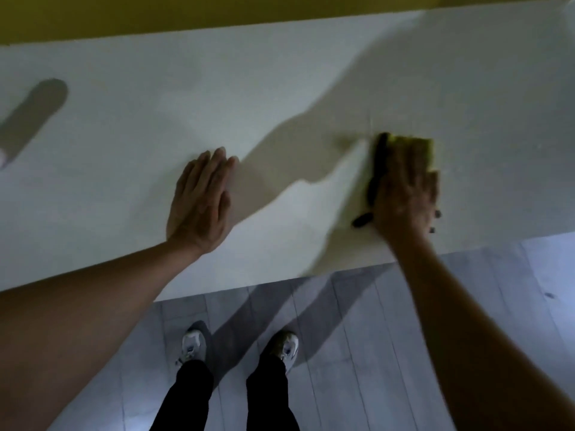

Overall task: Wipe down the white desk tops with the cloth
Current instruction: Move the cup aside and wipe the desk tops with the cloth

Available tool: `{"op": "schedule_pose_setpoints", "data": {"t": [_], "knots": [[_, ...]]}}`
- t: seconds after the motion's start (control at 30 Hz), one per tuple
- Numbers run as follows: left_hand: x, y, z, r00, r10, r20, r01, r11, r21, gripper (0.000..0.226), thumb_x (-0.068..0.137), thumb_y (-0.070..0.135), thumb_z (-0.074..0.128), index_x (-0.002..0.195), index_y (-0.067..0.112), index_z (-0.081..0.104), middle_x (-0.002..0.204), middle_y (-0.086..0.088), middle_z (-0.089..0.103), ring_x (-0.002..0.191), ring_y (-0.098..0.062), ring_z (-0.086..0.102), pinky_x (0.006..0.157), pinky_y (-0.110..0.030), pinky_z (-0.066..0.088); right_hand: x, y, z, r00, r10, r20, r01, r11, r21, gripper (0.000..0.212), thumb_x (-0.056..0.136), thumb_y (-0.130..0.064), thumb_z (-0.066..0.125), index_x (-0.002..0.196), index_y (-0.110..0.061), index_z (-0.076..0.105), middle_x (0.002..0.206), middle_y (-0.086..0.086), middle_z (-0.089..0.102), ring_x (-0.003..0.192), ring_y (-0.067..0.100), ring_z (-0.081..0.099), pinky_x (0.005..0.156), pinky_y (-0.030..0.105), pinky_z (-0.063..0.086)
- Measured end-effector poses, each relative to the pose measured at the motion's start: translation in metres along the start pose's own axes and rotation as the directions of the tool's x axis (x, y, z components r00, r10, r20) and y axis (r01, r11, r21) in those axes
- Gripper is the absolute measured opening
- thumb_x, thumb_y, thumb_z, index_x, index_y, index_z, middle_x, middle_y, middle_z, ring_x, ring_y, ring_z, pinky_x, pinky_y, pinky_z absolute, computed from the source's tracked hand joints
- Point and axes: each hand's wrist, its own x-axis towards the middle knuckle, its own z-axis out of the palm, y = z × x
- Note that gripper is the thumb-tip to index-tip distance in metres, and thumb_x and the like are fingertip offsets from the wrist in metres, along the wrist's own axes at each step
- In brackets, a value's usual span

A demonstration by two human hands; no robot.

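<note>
While I stand at the white desk (pixel 124 144), my left hand (pixel 199 200) lies flat on its top, fingers straight and close together, so this grip is wide and holds nothing. To the right of it, well apart, my right hand (pixel 404 194) presses down on the yellow-green cloth (pixel 413 144). The picture is blurred there, so I cannot tell if this grip curls round the cloth or lies flat on it. The cloth shows beyond my fingertips, with a dark edge on its left side. Below the desk edge, between my arms, my two shoes (pixel 194 345) stand on the grey floor (pixel 357 353).
</note>
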Motion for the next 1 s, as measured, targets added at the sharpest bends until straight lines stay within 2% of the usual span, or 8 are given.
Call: {"op": "schedule_pose_setpoints", "data": {"t": [0.1,0.17,0.27,0.37,0.5,0.63,0.8,1.0], "knots": [[0.001,0.003,0.001,1.000,-0.002,-0.017,0.002,1.000,-0.006,0.059,0.107,0.027,0.028,0.165,0.014,0.029,0.173,-0.011,0.024,0.160,-0.032,0.020,0.131,-0.047,0.013,0.015,0.023,-0.004,0.956,0.294,-0.012,-0.293,0.956,0.013,0.060,0.107,-0.039,0.027,0.163,-0.031,0.006,0.171,0.006,0.001,0.157,0.023,-0.002,0.127,0.050,0.005],[0.001,0.003,0.002,1.000,-0.010,-0.021,0.009,1.000,-0.008,0.059,0.107,0.026,0.028,0.165,0.013,0.029,0.173,-0.011,0.024,0.160,-0.032,0.020,0.131,-0.046,0.012,0.010,-0.009,0.002,0.959,0.279,-0.042,-0.280,0.960,-0.028,0.069,0.104,-0.036,0.040,0.164,-0.025,0.005,0.171,0.010,0.002,0.157,0.027,-0.003,0.127,0.050,0.004],[0.001,0.004,0.002,0.999,-0.004,-0.038,0.003,1.000,-0.016,0.059,0.107,0.025,0.030,0.164,0.012,0.031,0.172,-0.012,0.025,0.160,-0.033,0.021,0.131,-0.047,0.013,-0.016,-0.091,0.021,0.999,-0.054,-0.002,0.054,0.998,-0.029,0.080,0.097,-0.016,0.048,0.163,-0.028,0.005,0.171,0.007,0.004,0.157,0.027,-0.004,0.128,0.051,0.008],[-0.001,0.000,0.002,1.000,0.014,-0.028,-0.014,0.999,-0.029,0.060,0.107,0.028,0.034,0.163,0.008,0.031,0.172,-0.013,0.025,0.159,-0.036,0.022,0.130,-0.050,0.018,-0.048,-0.158,0.036,0.914,-0.390,0.108,0.382,0.920,0.086,0.079,0.096,-0.023,0.058,0.162,-0.032,0.015,0.170,0.003,0.011,0.157,0.023,0.001,0.128,0.051,0.003],[0.001,-0.003,0.003,1.000,0.000,-0.028,-0.001,1.000,-0.031,0.060,0.107,0.026,0.033,0.163,0.006,0.029,0.172,-0.013,0.027,0.159,-0.034,0.024,0.130,-0.051,0.020,-0.029,-0.140,0.037,0.837,-0.540,0.091,0.538,0.842,0.051,0.073,0.099,-0.029,0.055,0.161,-0.034,0.018,0.169,0.000,0.016,0.157,0.024,0.005,0.126,0.053,0.012],[0.001,-0.002,0.002,0.999,0.002,-0.044,-0.003,1.000,-0.028,0.059,0.107,0.023,0.029,0.163,0.007,0.031,0.172,-0.012,0.027,0.159,-0.033,0.024,0.130,-0.050,0.019,0.044,-0.039,0.017,0.993,-0.106,-0.052,0.105,0.994,-0.023,0.064,0.103,-0.024,0.042,0.161,-0.036,0.018,0.169,0.006,0.015,0.157,0.028,0.009,0.123,0.054,0.019],[0.005,0.002,0.006,0.998,0.004,-0.064,-0.006,1.000,-0.026,0.060,0.105,0.020,0.031,0.162,0.004,0.032,0.171,-0.013,0.027,0.158,-0.035,0.025,0.130,-0.050,0.018,0.084,0.009,0.001,0.944,0.326,-0.047,-0.325,0.945,0.025,0.059,0.106,-0.034,0.027,0.163,-0.029,0.012,0.171,0.008,0.005,0.158,0.024,0.001,0.127,0.048,0.004],[0.006,-0.001,0.010,0.997,-0.008,-0.075,0.006,1.000,-0.028,0.061,0.106,0.022,0.036,0.162,0.000,0.029,0.171,-0.017,0.026,0.159,-0.034,0.025,0.129,-0.051,0.021,0.024,-0.160,0.041,0.965,-0.258,0.046,0.255,0.965,0.067,0.063,0.098,-0.031,0.034,0.161,-0.029,0.026,0.167,0.010,0.022,0.156,0.031,0.014,0.126,0.050,0.009]]}}
